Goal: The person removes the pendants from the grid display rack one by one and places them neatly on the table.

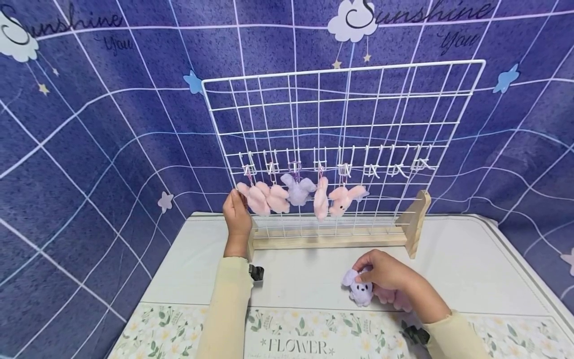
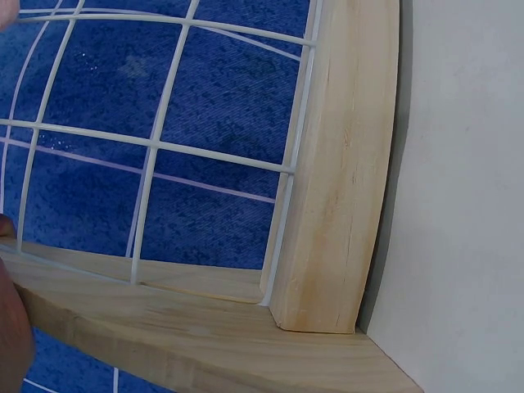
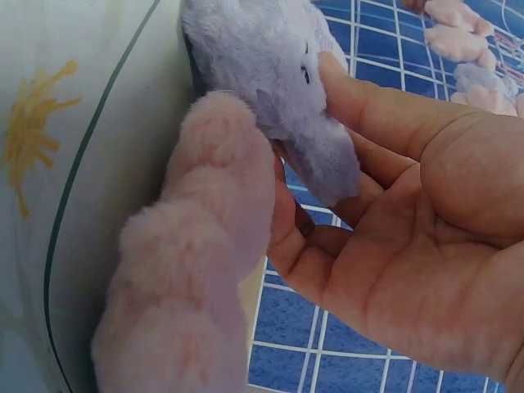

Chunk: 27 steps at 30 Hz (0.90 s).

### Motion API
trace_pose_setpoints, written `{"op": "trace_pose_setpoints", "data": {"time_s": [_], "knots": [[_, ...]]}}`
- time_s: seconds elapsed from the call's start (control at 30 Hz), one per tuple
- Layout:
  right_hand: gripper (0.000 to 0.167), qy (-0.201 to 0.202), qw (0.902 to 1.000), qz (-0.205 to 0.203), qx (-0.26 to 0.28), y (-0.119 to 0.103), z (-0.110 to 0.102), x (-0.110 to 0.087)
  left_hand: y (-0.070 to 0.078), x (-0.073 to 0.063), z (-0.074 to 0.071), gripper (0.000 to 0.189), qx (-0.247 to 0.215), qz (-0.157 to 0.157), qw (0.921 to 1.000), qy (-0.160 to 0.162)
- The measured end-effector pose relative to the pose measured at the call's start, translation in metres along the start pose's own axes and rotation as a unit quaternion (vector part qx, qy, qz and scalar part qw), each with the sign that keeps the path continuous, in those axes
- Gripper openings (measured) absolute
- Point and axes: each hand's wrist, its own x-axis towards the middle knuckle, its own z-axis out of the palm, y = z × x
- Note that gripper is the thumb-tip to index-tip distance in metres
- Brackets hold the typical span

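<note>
My right hand (image 1: 389,273) pinches a small lilac plush keychain (image 1: 361,291) by its ear, low over the table. In the right wrist view, thumb and fingers hold the lilac plush (image 3: 262,57) beside several pink plush toys (image 3: 196,237) lying on the table. My left hand (image 1: 237,214) grips the left edge of a white wire grid rack (image 1: 343,70). Only slivers of that hand show in the left wrist view. Several pink plush keychains (image 1: 257,199) and a lilac one (image 1: 298,190) hang from hooks on the rack.
White hooks (image 1: 396,169) with nothing on them line the right half of the row. The rack stands in a wooden base (image 1: 329,242) on a white table (image 1: 300,279). A flower-print mat (image 1: 291,329) covers the front, and a blue patterned curtain (image 1: 148,149) hangs behind.
</note>
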Motion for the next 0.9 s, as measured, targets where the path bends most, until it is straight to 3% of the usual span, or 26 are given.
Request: {"op": "trace_pose_setpoints", "data": {"time_s": [0.17, 0.43, 0.57, 0.77, 0.9], "knots": [[0.017, 0.024, 0.9991, -0.003, -0.036, -0.001, 0.001, 0.002, -0.001, -0.001, 0.000, 0.045, -0.003, 0.004, 1.0000, -0.003], [0.040, 0.062, 0.9925, 0.021, -0.103, -0.010, 0.005, 0.000, 0.000, 0.000, 0.000, 0.042, 0.000, -0.003, 1.0000, 0.001], [0.042, 0.086, 0.9925, 0.003, -0.086, -0.015, 0.005, 0.003, 0.001, 0.001, 0.000, 0.042, -0.003, -0.003, 1.0000, 0.003], [0.048, 0.122, 0.9925, -0.003, 0.008, -0.017, 0.007, 0.013, 0.000, 0.000, 0.000, 0.044, -0.005, -0.007, 1.0000, 0.003], [0.053, 0.152, 0.9839, -0.049, 0.081, -0.017, 0.008, 0.021, -0.001, 0.000, 0.000, 0.044, -0.008, -0.006, 1.0000, 0.001]]}}
